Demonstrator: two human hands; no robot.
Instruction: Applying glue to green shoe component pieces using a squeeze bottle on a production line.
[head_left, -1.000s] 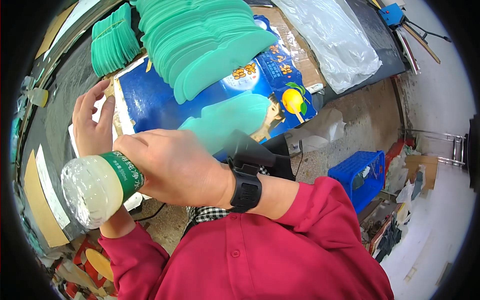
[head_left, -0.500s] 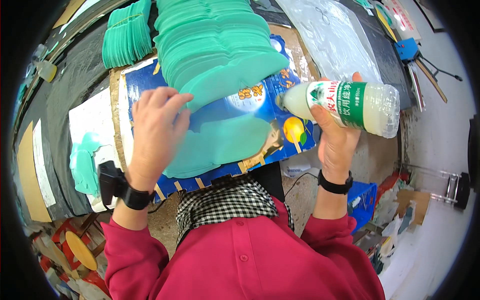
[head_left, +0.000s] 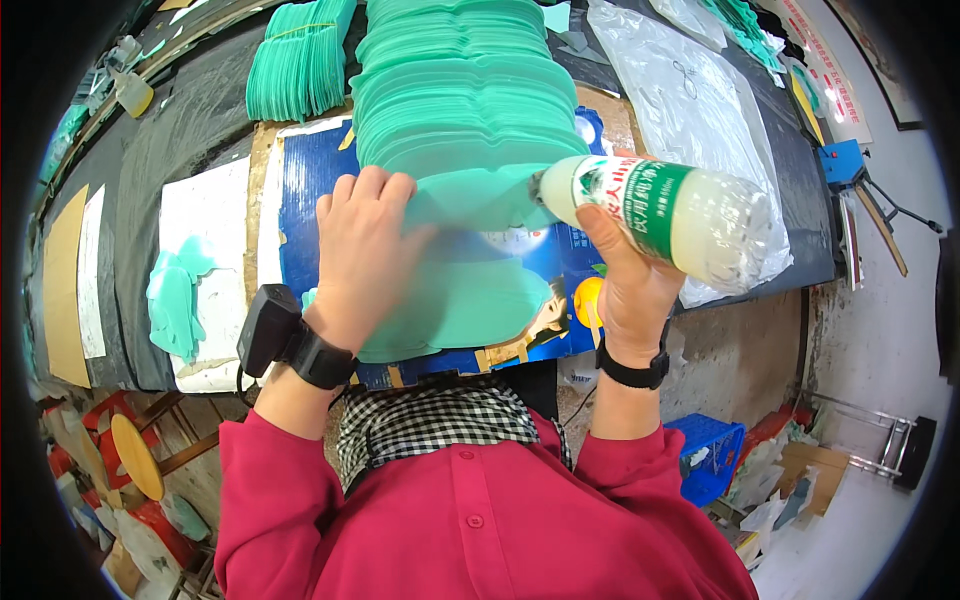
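My right hand [head_left: 630, 270] is wrapped round a clear plastic bottle [head_left: 715, 225] of cloudy pale liquid, with a green and white label. The bottle lies tilted, its dark-tipped mouth pointing left at a thin green sheet [head_left: 490, 195]. My left hand [head_left: 365, 250] has its fingers and thumb closed on the left end of this sheet, partly blurred. Behind it, a long fanned row of similar wavy-edged green sheets [head_left: 465, 90] runs away from me. Nearer my body, a flat green pile [head_left: 460, 305] lies on a blue printed cardboard [head_left: 310, 200].
A banded bundle of green sheets [head_left: 300, 65] stands at the far left. More green pieces [head_left: 178, 300] lie on white board at left. Clear plastic film [head_left: 690, 100] covers the table's right side, with a blue clamp-like device [head_left: 842, 160] beyond. A blue crate [head_left: 710, 460] sits below right.
The bottle has moved left, its mouth now at the front sheet's right end. My left hand has shifted right along with the sheet's left end. The whole view has shifted slightly.
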